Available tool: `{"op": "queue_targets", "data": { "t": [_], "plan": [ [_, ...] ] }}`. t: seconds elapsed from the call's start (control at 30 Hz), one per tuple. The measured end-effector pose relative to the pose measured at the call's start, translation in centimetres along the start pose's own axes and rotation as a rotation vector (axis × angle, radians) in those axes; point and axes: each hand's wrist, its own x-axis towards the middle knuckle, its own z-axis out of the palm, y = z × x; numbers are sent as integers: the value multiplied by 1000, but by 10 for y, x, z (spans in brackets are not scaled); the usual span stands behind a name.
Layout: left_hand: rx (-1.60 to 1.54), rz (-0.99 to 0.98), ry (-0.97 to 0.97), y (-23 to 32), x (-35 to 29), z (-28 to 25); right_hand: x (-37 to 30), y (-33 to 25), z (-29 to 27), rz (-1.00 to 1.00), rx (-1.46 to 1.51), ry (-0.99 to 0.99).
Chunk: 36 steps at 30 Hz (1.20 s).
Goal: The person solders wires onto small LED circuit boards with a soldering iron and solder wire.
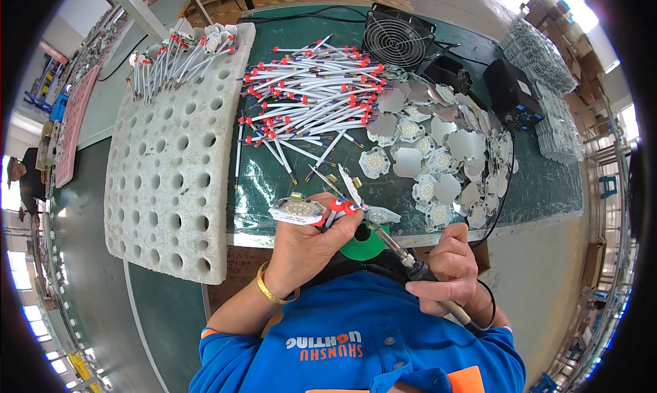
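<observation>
My left hand [304,246] is closed around a few white cables with red collars [337,208]. LED boards fan out around its fingers, one white LED board [297,210] on the left and another [349,181] standing on edge. In my right hand [452,273] is a soldering iron [419,270], gripped by its dark handle. Its metal shaft slants up and left, with the tip beside the left fingertips; whether it touches a board cannot be made out. Under the iron sits a green ring-shaped spool [364,245] at the table edge.
White cables with red collars [308,95] lie heaped on the green table [540,194]. To their right is a pile of LED boards [438,153]. Behind stand a black fan [399,37] and a black box [513,92]. A white perforated foam block [164,167] at left holds cabled boards.
</observation>
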Motion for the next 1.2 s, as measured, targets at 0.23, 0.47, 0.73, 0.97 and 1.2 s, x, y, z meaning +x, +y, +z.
{"op": "queue_targets", "data": {
  "t": [0.23, 0.47, 0.73, 0.97, 1.2],
  "plan": [
    [-43, -22, 5, -2, 0, 0, 1, 3, 4, -13, -39, -10],
    [-5, -24, -7, -3, 2, -1, 3, 3, 4, -28, -63, -11],
    [-32, -29, 3, -1, 2, 0, 4, 3, 3, -29, -52, -26],
    [-31, -32, -6, -6, 3, -2, 7, 7, 6, -49, -66, 13],
    [-15, -15, -14, 0, 3, -1, 5, 9, 9, -20, -37, 40]
  ]
}}
